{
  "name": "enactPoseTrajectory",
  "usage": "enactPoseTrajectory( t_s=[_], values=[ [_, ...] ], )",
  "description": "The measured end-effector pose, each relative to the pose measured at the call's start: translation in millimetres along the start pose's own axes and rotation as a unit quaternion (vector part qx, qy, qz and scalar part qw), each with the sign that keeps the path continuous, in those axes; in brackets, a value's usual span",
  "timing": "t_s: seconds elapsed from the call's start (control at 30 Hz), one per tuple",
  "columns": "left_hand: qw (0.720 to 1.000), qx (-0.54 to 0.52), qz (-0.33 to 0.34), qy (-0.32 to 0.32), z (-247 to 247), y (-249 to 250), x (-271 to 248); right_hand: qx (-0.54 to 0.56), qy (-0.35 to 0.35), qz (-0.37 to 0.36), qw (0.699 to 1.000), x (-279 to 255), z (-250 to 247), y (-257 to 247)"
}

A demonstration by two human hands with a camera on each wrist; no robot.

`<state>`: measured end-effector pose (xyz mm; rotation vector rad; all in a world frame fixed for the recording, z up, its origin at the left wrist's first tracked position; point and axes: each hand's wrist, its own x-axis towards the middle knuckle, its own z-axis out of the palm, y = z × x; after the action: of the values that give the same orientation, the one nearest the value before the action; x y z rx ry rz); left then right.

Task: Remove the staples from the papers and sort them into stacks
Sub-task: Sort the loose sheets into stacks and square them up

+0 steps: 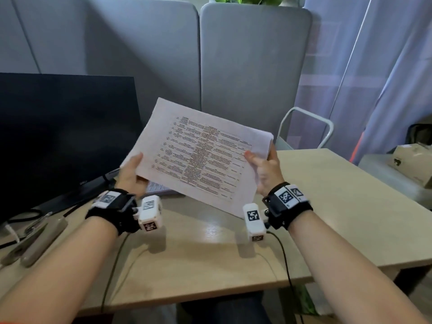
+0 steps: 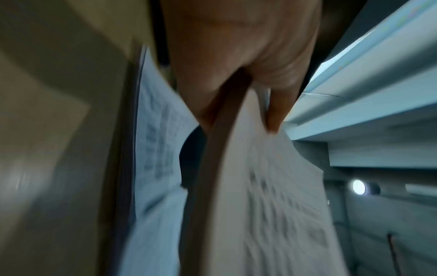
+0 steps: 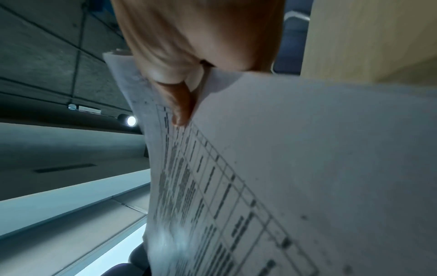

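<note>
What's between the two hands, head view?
Only the printed white paper sheet spans it: the left hand grips its left edge, the right hand its right, above the beige table.

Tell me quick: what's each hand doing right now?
Left hand: grips the printed papers at their left edge.
Right hand: pinches the same papers at their right edge.

Both hands hold a printed sheet (image 1: pixel 201 157) tilted above the desk (image 1: pixel 327 206); the left hand (image 1: pixel 131 175) pinches its left edge, thumb on top; the right hand (image 1: pixel 266 170) grips its right edge; more papers (image 1: pixel 157 187) lie beneath; a dark monitor (image 1: pixel 65 132) stands left; a box (image 1: pixel 413 162) sits far right.
</note>
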<state>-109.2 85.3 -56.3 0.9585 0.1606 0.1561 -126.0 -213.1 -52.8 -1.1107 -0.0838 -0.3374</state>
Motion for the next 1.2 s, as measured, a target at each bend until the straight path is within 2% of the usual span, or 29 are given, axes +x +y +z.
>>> enactPoseTrajectory(
  t_s=[0.1,0.2,0.33,0.4,0.47,0.53,0.6,0.73,0.87,0.93,1.0,1.07,1.13,1.2],
  values=[
    [0.988,0.139,-0.004,-0.069,-30,16,13,-0.028,-0.011,-0.036,0.999,3,-10,-19],
    [0.967,0.232,0.01,-0.1,-34,24,10,-0.046,-0.043,-0.063,0.996,10,-10,-29],
    [0.941,0.303,0.061,-0.134,-24,20,4,-0.078,-0.098,-0.015,0.992,17,-26,-27],
    [0.943,0.307,0.064,-0.115,-22,10,0,-0.14,-0.146,0.021,0.979,12,-33,-17],
    [0.95,0.295,0.088,-0.055,-20,-1,-4,-0.175,-0.179,0.03,0.968,6,-32,-3],
    [0.953,0.278,0.12,-0.002,-16,-8,-3,-0.159,-0.148,0.022,0.976,0,-24,6],
    [0.954,0.271,0.127,0.023,-16,-9,1,-0.142,-0.121,0.005,0.982,-2,-18,6],
    [0.948,0.3,0.11,0.004,-24,2,6,-0.19,-0.087,-0.042,0.977,3,-18,-12],
    [0.949,0.284,0.124,-0.06,-14,11,1,-0.266,-0.105,-0.049,0.957,9,-25,-33],
    [0.946,0.288,0.137,-0.058,-11,9,2,-0.342,-0.098,-0.082,0.931,12,-26,-39],
    [0.942,0.296,0.15,-0.054,-11,6,2,-0.427,-0.088,-0.13,0.89,15,-27,-45],
    [0.937,0.305,0.158,-0.054,-11,5,1,-0.447,-0.125,-0.098,0.88,20,-28,-49],
    [0.935,0.311,0.16,-0.05,-12,5,2,-0.392,-0.189,-0.015,0.9,21,-29,-52],
    [0.935,0.314,0.16,-0.047,-10,6,3,-0.375,-0.197,-0.002,0.906,22,-27,-54]
  ],
)
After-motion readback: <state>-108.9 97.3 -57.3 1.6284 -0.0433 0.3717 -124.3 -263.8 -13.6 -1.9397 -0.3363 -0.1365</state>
